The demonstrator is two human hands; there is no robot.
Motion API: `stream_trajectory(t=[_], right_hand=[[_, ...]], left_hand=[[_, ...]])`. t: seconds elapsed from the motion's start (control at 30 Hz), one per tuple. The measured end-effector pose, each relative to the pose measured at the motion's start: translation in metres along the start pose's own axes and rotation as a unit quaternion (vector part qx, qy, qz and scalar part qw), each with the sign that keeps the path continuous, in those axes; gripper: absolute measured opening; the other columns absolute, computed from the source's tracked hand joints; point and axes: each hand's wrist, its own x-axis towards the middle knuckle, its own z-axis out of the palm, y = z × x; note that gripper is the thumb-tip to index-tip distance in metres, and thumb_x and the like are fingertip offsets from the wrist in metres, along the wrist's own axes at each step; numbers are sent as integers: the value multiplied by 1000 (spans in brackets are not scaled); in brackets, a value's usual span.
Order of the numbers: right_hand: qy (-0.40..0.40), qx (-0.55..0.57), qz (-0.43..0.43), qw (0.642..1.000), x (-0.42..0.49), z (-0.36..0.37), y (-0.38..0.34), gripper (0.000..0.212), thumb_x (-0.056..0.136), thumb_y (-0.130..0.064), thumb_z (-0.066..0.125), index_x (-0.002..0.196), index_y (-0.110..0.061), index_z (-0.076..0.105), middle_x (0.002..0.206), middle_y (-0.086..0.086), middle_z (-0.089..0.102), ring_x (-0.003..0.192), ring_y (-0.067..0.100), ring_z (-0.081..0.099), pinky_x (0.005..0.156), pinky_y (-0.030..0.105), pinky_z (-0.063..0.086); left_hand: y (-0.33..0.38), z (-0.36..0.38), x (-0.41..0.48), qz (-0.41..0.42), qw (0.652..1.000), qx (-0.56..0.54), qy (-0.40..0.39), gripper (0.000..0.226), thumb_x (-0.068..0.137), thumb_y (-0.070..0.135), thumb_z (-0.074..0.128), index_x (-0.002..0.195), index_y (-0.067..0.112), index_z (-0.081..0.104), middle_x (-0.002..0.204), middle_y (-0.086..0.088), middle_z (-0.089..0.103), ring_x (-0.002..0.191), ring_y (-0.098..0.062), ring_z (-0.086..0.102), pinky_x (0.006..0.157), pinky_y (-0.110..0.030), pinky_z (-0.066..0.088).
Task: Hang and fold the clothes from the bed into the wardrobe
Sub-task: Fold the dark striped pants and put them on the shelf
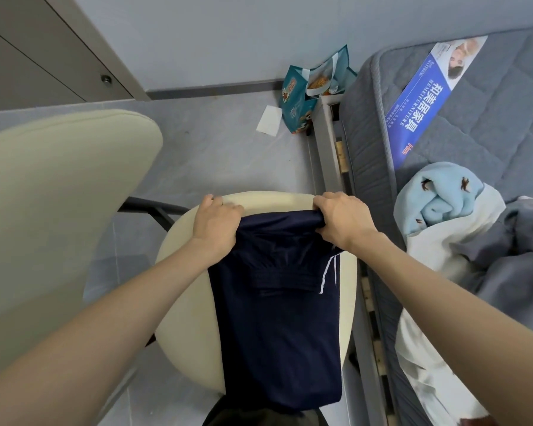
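Two bare hands work at the far edge of a navy garment (274,318) with white side piping; whether it is shorts or trousers cannot be told. It lies lengthwise across the round cream seat (185,318) of a chair, its near end hanging over the seat's front rim. A ribbed band crosses it about midway. The left hand (217,221) is at the far-left corner, knuckles up, with its fingers (228,207) close together and curled down over the cloth edge; its thumb is hidden. The right hand (342,221) is at the far-right corner, its fingers curled round a bunched fold of the cloth, with the thumb (323,232) tucked against the fold from the near side. Between the hands the far edge is rolled into a thick ridge. The cream chair back (59,210) stands to the left. A grey bed frame (330,142) runs just beside the seat on the right, carrying a grey quilted mattress (490,124) with a blue printed label (419,112). On the mattress are a pale blue cloth with small dark bird prints (437,198), a white cloth (437,272) under it and a grey cloth (511,272) beside them. A teal printed bag (302,96) stands on the grey floor (222,149) at the bed's far corner, with a white paper (269,120) next to it.
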Motion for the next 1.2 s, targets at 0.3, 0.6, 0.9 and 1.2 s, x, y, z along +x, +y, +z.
stream_trajectory(t=[0.3, 0.6, 0.9, 1.2], right_hand=[[208, 6, 3, 978, -10, -57, -11, 28, 79, -2, 58, 104, -11, 52, 105, 8, 54, 96, 30, 46, 66, 33, 29], [232, -50, -23, 971, -81, -7, -29, 37, 66, 2, 63, 101, -9, 57, 133, 11, 55, 96, 34, 55, 75, 39, 40], [-10, -89, -4, 996, -142, 79, -40, 54, 82, -11, 59, 129, -18, 33, 161, 4, -9, 129, 28, 30, 101, 39, 30], [78, 28, 3, 997, -128, 62, -54, 51, 88, -26, 49, 138, -26, 45, 158, 4, 22, 141, 29, 22, 117, 43, 16]], left_hand=[[-23, -66, -6, -43, 991, -25, 125, 27, 81, -6, 50, 103, 9, 47, 108, -10, 51, 96, -29, 47, 66, -33, 28], [2, -17, -76, 1, 983, -32, 179, 33, 83, -5, 54, 111, 11, 54, 139, -6, 45, 109, -30, 45, 85, -38, 34], [38, 56, -133, 13, 995, -92, -34, 46, 78, -7, 55, 115, 18, 46, 158, -9, -2, 117, -24, 37, 85, -30, 42], [48, 64, -130, 47, 979, -189, 60, 40, 87, 28, 56, 127, 23, 54, 148, -1, 27, 128, -24, 33, 105, -32, 22]])
